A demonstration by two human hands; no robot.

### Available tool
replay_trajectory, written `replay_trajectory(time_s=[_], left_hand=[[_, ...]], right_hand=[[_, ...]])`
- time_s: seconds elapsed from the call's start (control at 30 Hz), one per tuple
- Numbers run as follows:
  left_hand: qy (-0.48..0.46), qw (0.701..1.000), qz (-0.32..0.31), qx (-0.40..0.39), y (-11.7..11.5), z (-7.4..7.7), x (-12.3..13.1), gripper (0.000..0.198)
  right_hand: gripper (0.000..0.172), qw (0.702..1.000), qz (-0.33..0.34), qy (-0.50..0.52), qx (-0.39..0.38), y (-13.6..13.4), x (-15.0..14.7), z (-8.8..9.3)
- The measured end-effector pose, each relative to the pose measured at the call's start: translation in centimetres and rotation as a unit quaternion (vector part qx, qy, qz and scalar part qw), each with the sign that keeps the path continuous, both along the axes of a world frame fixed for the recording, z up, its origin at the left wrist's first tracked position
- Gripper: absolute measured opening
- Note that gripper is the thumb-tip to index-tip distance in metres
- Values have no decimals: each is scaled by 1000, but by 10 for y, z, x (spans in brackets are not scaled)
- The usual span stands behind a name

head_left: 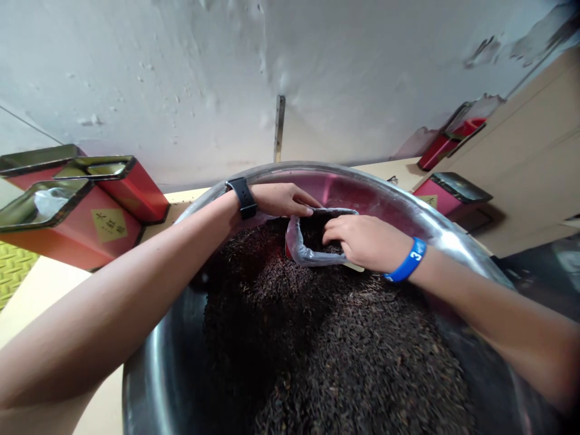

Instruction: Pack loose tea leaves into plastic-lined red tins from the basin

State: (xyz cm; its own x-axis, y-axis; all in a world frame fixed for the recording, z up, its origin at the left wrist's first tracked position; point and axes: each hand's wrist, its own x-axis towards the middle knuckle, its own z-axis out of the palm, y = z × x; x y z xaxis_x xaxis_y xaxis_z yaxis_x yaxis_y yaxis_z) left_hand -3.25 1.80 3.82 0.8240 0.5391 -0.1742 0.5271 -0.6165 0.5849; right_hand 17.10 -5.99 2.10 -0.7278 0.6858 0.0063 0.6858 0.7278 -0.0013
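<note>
From the head camera, the big metal basin (172, 368) is cut off at the bottom edge, and its far wall is partly hidden by both forearms. A red tin, barely visible, sits inside the clear plastic bag (302, 249), which rests on the heap of dark, crumbly tea leaves (326, 350) near the basin's far rim. The bag is thin, crinkled and already part full of leaves. The left hand (283, 199) pinches the bag's rim; the right hand (365, 241) is closed on its near edge. Open red tins (90, 223) stand at the counter's left edge.
</note>
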Motion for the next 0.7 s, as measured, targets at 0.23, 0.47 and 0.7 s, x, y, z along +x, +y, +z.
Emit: replay_trajectory(time_s=[0.23,0.47,0.7], left_hand=[[-22,999,-17,17,4,-6,-2,46],[-14,1000,-2,17,3,-5,-1,45],[-15,999,27,28,5,-8,-1,45]], right_hand=[[25,980,51,191,33,-27,-16,8],[58,966,201,-3,-160,-57,-36,-52],[84,969,23,-71,-237,-49,2,-70]])
